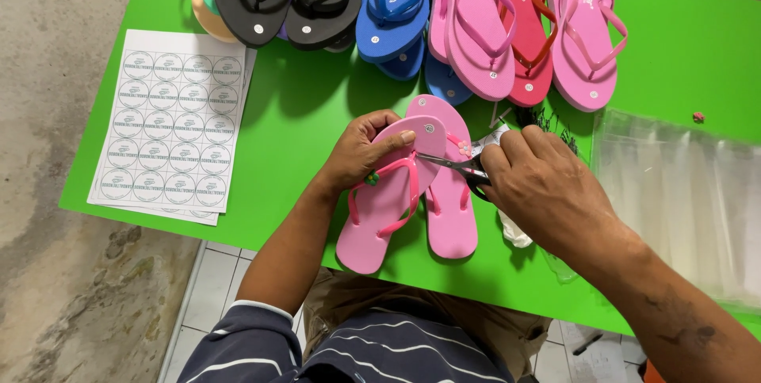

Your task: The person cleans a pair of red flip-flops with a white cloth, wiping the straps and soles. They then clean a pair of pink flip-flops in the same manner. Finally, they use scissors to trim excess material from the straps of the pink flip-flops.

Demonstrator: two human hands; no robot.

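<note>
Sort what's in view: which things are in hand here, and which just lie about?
In hand:
- left hand gripping a pink flip-flop pair
- right hand working scissors at the strap

Lying about:
- sticker sheets
- row of flip-flops along the table's far edge
- clear plastic bags

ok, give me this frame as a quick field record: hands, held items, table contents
left hand: grips toe end of a pink flip-flop
right hand: holds scissors, blades at the strap
second pink flip-flop: flat, beside the first
sticker sheets: table's left side
flip-flop row: far edge, mixed colours
clear bags: right side
table: green
</note>
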